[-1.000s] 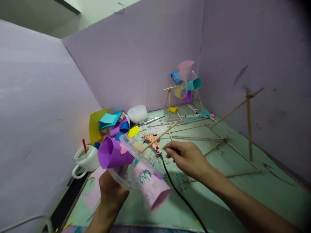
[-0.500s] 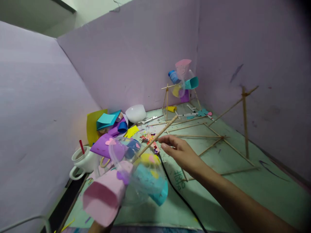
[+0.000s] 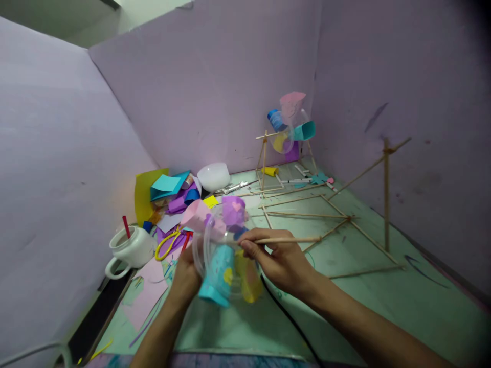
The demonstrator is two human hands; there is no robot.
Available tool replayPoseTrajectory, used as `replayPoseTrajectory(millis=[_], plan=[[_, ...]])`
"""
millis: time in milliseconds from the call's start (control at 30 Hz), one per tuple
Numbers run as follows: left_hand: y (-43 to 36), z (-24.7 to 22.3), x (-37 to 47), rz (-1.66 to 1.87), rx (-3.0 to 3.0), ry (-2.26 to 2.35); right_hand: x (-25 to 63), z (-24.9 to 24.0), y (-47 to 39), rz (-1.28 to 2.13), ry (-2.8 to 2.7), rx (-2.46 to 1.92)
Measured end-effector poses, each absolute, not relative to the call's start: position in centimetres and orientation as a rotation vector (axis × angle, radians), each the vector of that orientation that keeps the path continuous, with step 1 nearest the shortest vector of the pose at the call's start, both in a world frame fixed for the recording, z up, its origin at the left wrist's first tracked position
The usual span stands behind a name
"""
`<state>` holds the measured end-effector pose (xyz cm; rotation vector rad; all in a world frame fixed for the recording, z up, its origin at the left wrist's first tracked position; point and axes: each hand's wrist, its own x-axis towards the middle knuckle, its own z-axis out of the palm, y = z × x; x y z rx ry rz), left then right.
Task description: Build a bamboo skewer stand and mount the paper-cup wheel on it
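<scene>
Head camera: left hand (image 3: 186,275) grips the cup wheel (image 3: 218,273); right hand (image 3: 283,259) pinches the wooden stick (image 3: 306,239)

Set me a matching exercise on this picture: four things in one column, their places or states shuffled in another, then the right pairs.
Column one
1. Right hand
2. Left hand
3. White mug
4. White bowl

Column two
A. Near the foot of the back wall
B. Fingers closed around a thin wooden stick
C. A red stick pokes up out of it
D. At the left edge of the paper-cup wheel

Right pairs: 1-B, 2-D, 3-C, 4-A
</scene>
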<state>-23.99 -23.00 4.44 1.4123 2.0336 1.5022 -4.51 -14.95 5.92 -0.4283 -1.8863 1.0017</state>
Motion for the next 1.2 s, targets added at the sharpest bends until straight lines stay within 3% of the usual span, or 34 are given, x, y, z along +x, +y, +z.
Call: replayPoseTrajectory(millis=[167, 300, 433, 700, 933, 1133, 1200], plan=[[-24.6, 6.2, -23.0, 1.761, 1.311, 1.804, -5.5, 4.1, -14.7, 0.535, -1.884, -0.332], [-25.7, 6.7, -20.0, 1.527, 1.496, 2.210, -6.2, 3.3, -15.7, 0.408, -1.973, -0.272], [-25.3, 7.4, -19.3, 1.472, 1.542, 2.290, -6.6, 3.4, -16.5, 0.319, -2.044, -0.251], [-24.9, 7.5, -19.3, 1.625, 1.517, 2.443, -6.9, 4.1, -17.2, 0.251, -2.041, -0.243], [-24.4, 7.2, -23.3, 1.784, 1.346, 2.669, -4.2, 5.3, -19.5, 0.428, -1.943, -0.030], [-23.9, 6.4, -26.8, 2.101, 0.658, 2.229, -2.5, 5.7, -15.3, 0.405, -1.845, -0.522], [-24.0, 6.1, -26.8, 2.116, 0.613, 2.153, -3.5, 5.0, -13.1, 0.353, -2.026, -0.478]])
